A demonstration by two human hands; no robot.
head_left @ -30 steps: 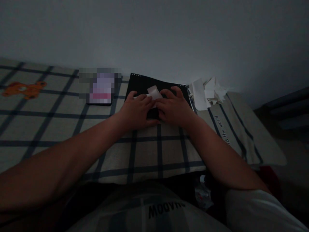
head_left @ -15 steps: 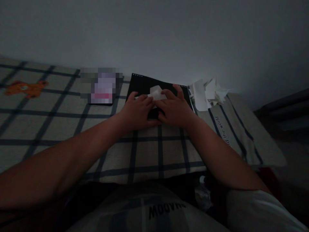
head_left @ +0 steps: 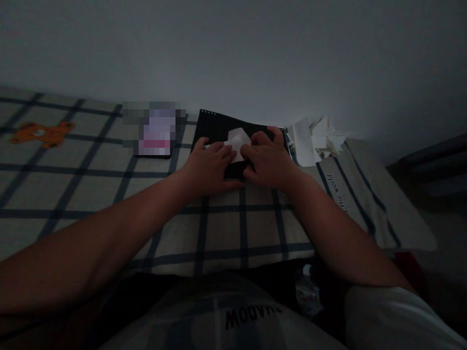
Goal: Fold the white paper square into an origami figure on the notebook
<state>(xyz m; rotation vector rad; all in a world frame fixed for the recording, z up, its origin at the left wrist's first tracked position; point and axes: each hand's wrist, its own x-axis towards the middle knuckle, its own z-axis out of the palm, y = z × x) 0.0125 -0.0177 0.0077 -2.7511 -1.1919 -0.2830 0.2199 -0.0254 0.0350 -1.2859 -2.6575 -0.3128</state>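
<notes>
A small piece of folded white paper [head_left: 239, 141] lies on a black spiral-punched sheet or notebook cover [head_left: 222, 124]. My left hand [head_left: 213, 165] rests palm down, its fingers stretched over the left part of the paper and its thumb pointing right across the near edge of the black cover. From the right, my right hand [head_left: 268, 158] touches the paper with a bent index finger. Its thumb is apart below, and its other fingers are bent over the black cover. The paper's left portion is partly hidden under my left fingers.
A heap of white paper pieces [head_left: 315, 138] lies right of the black cover, against the wall [head_left: 233, 58]. To the left are a phone [head_left: 156, 131] with a blurred screen and an orange figure [head_left: 42, 133] on the checked cloth [head_left: 156, 177]. Below the edge is a clear bottle [head_left: 308, 291].
My right hand has shifted a little to the right, uncovering more of the white paper. My left hand has stayed in place on it.
</notes>
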